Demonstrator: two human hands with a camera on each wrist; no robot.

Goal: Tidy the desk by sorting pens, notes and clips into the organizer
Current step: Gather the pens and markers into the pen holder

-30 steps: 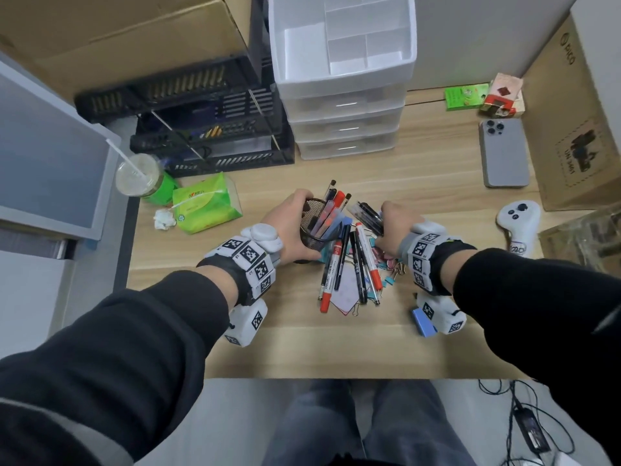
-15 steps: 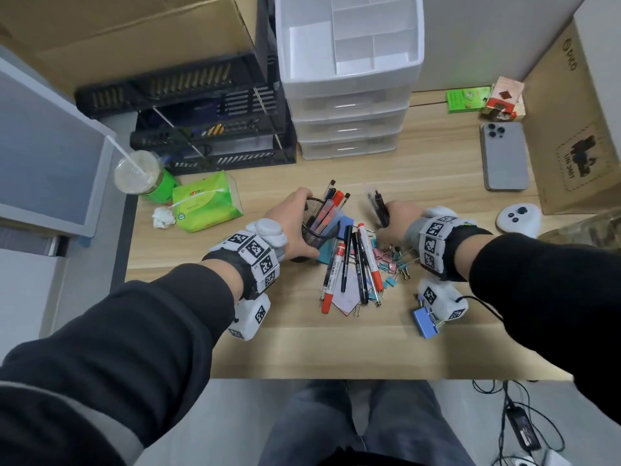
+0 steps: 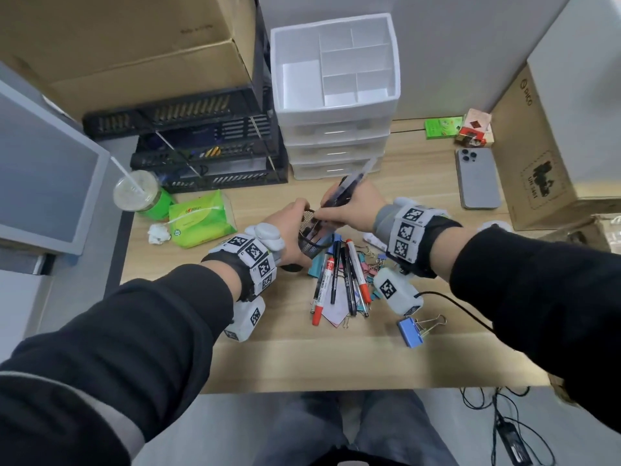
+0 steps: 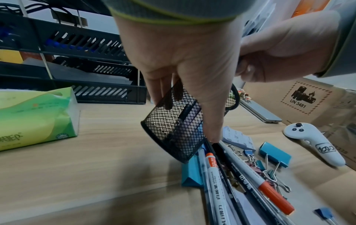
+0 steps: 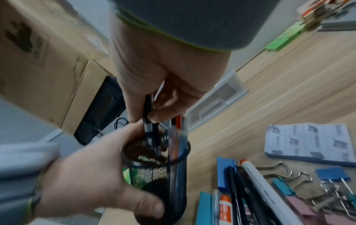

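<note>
Above the desk, the left hand wraps its grip around a tilted mesh pen cup; the right hand pinches dark pens, tips inside the cup.

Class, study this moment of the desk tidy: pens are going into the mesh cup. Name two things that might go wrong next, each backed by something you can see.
1. The mesh pen cup is tilted in the left hand, its base over the loose pens; pens inside might slide out.
2. The right hand pushes a bundle of dark pens into the cup's mouth, already partly filled; a tip may catch the rim.
</note>
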